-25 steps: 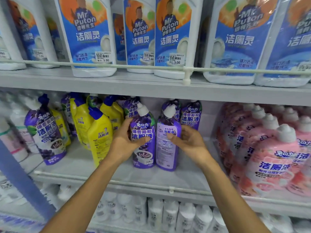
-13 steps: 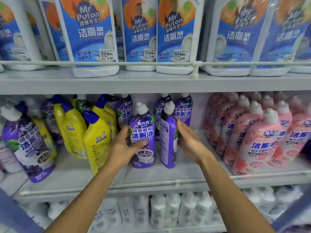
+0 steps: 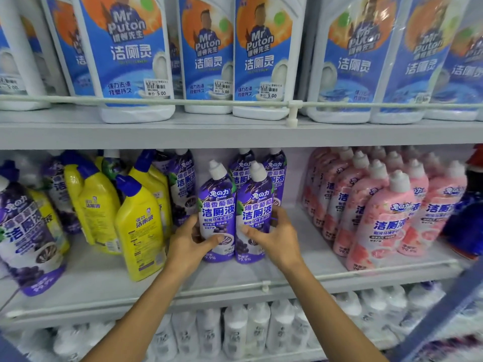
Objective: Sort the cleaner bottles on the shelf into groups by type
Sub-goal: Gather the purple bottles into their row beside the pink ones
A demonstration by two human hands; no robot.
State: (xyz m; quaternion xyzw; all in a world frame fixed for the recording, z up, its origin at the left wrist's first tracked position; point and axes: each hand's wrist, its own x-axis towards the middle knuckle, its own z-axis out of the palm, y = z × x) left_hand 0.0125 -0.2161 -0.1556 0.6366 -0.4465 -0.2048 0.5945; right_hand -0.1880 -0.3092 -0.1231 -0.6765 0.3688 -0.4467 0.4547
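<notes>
Far to the left of the hands, a stray purple bottle point(image 3: 23, 231) sits in front of the yellow bottles point(image 3: 138, 226), so that side is mixed up. The nearest yellow one stands just beside the left hand point(image 3: 189, 244). That hand is curled round the left purple bottle point(image 3: 217, 205), thumb in front. The right purple bottle point(image 3: 257, 202) touches it, and the right hand point(image 3: 278, 237) is curled round that one the same way. Both bottles stand up straight on the shelf point(image 3: 235, 280), caps up, labels facing out, right between the two hands. More purple bottles point(image 3: 277, 168) stand just behind them. To the right of the right hand there is a gap, then the pink bottles point(image 3: 381, 220) in a neat bunch. I think the pair is being lined up with the purple ones behind. A push back looks easy, but a slide left would bump the yellow bottle.
</notes>
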